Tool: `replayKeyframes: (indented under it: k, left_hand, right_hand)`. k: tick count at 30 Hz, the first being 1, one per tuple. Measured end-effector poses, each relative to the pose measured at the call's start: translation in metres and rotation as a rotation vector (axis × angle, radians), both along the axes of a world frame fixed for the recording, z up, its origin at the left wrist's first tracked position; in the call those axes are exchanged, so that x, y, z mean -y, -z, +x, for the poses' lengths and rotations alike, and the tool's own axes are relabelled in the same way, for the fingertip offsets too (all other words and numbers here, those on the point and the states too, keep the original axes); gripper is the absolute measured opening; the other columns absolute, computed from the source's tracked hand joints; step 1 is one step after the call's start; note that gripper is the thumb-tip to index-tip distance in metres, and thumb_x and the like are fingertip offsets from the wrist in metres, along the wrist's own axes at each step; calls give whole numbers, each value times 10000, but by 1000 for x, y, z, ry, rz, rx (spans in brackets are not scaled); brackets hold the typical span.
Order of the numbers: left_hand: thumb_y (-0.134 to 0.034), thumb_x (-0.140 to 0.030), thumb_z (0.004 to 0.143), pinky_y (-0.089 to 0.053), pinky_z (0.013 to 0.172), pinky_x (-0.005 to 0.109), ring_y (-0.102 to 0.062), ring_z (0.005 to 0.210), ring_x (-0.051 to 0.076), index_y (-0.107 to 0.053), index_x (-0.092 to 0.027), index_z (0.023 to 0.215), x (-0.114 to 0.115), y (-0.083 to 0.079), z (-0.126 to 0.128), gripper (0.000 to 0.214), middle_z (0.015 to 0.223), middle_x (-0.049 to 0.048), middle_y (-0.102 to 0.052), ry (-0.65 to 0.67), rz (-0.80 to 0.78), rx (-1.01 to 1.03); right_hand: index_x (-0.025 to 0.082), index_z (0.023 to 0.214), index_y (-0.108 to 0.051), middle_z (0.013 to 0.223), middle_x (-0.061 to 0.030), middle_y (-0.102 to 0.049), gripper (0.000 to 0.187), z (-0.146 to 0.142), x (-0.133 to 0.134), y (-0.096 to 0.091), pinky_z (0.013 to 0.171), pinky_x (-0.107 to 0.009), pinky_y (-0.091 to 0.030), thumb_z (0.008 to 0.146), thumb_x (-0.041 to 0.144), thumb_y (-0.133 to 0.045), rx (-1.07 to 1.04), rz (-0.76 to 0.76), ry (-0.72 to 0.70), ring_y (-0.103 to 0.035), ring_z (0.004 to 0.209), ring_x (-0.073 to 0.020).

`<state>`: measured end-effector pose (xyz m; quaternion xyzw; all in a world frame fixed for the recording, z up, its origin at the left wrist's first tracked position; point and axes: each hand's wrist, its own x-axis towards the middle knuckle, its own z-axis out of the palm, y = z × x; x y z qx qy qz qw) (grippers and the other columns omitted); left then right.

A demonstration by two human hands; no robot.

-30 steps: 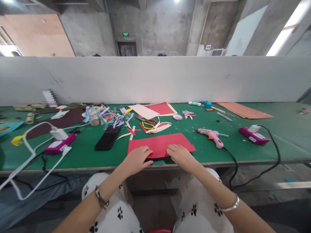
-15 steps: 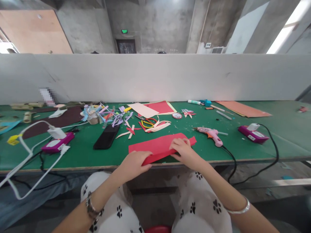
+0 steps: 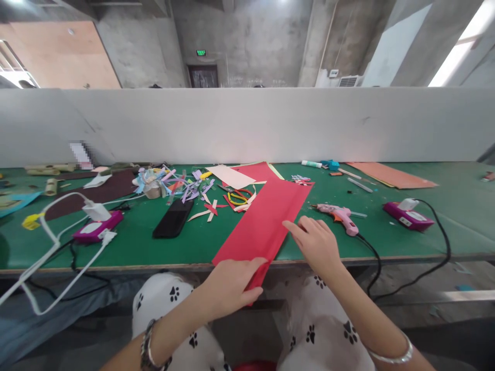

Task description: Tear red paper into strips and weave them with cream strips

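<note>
A long red sheet of paper (image 3: 261, 221) lies slantwise at the table's front, its near end jutting past the edge. A narrow fold runs along its right side. My left hand (image 3: 234, 283) pinches the near end of that folded strip between thumb and fingers. Farther up the same side, my right hand (image 3: 317, 245) is closed at the paper's edge, thumb on the fold and the other fingers curled. Just beyond the paper lie pliers with yellow and red handles (image 3: 234, 199), partly among cream paper strips (image 3: 201, 212). A pink glue gun (image 3: 340, 214) rests to the right.
On the left are a black phone (image 3: 172, 219), a heap of coloured strips (image 3: 154, 183) and a purple power socket (image 3: 98, 226) with white cables. Another purple socket (image 3: 408, 215) and orange sheets (image 3: 394, 175) lie right. A white partition (image 3: 247, 123) stands behind.
The red paper has turned from lying crosswise to slanting away from me, its far end now over the scraps. My left hand has moved down and right; my right hand has shifted right.
</note>
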<state>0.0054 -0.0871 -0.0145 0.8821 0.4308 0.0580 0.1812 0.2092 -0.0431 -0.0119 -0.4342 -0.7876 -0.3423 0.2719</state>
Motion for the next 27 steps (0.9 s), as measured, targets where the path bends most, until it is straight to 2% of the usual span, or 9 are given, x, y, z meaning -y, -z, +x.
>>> replayKeyframes:
  k: [2, 4, 8, 14, 18, 21, 23, 25, 27]
  left_hand:
    - [-436, -298, 788, -419, 767, 311, -563, 965, 247, -407, -196, 1199, -1, -1, 2, 425, 1100, 77, -592, 19, 4, 9]
    - [-458, -286, 780, -416, 716, 287, -579, 916, 245, -450, -188, 1151, -1, -3, 5, 384, 1034, 72, -619, 49, -16, 16]
    - [-514, -329, 762, -382, 579, 233, -593, 727, 195, -533, -191, 1006, -1, -8, 5, 281, 848, 27, -645, 94, -121, 78]
    - [-394, -409, 833, -402, 748, 250, -563, 853, 170, -510, -207, 1100, -22, -16, -9, 355, 1006, 35, -616, 33, -185, 273]
    - [-374, -392, 832, -379, 862, 276, -510, 978, 171, -480, -192, 1115, -58, -20, -19, 362, 1127, 54, -544, -118, 20, 409]
    - [-389, -340, 805, -305, 962, 327, -415, 1115, 189, -437, -176, 1157, -93, -26, -28, 391, 1197, 69, -481, -232, 288, 471]
    - [-369, -346, 801, -267, 993, 348, -380, 1155, 194, -446, -182, 1144, -115, -29, -35, 388, 1206, 63, -475, -299, 409, 510]
    - [-358, -362, 791, -268, 985, 367, -414, 1124, 209, -467, -160, 1110, -129, -31, -43, 393, 1170, 83, -505, -406, 470, 523]
    - [-360, -388, 777, -310, 944, 373, -486, 1033, 220, -509, -146, 1029, -134, -29, -48, 379, 1075, 93, -566, -481, 427, 521]
  right_hand:
    - [184, 841, -619, 516, 3, -526, 242, 1, -4, 3, 539, -246, -274, 817, 102, -393, -114, -13, -12, -393, 486, -136]
    - [173, 818, -610, 533, 3, -574, 236, 0, -9, 8, 529, -236, -301, 803, 109, -383, -268, -78, -52, -433, 478, -133]
    - [167, 746, -581, 709, -29, -653, 220, -3, -16, 17, 574, -216, -379, 745, 128, -365, -550, -366, -205, -560, 608, -136]
    - [170, 681, -568, 689, -27, -635, 272, -17, -23, 17, 627, -216, -411, 784, 239, -327, -836, -686, -384, -576, 669, -134]
    - [162, 690, -569, 641, -8, -606, 176, -42, -36, 9, 606, -215, -401, 754, 244, -426, -832, -755, -409, -541, 613, -122]
    - [160, 752, -591, 700, -5, -623, 151, -60, -43, -2, 607, -203, -395, 728, 162, -442, -689, -837, -531, -543, 637, -112]
    - [164, 763, -599, 737, -6, -635, 168, -68, -45, -7, 623, -198, -397, 716, 126, -443, -614, -900, -615, -556, 668, -111]
    - [168, 759, -604, 750, -6, -641, 182, -71, -44, -7, 641, -199, -401, 705, 103, -442, -584, -940, -656, -564, 686, -113]
    - [170, 756, -605, 753, -6, -645, 196, -71, -43, -1, 645, -200, -403, 700, 91, -435, -591, -968, -651, -569, 689, -114]
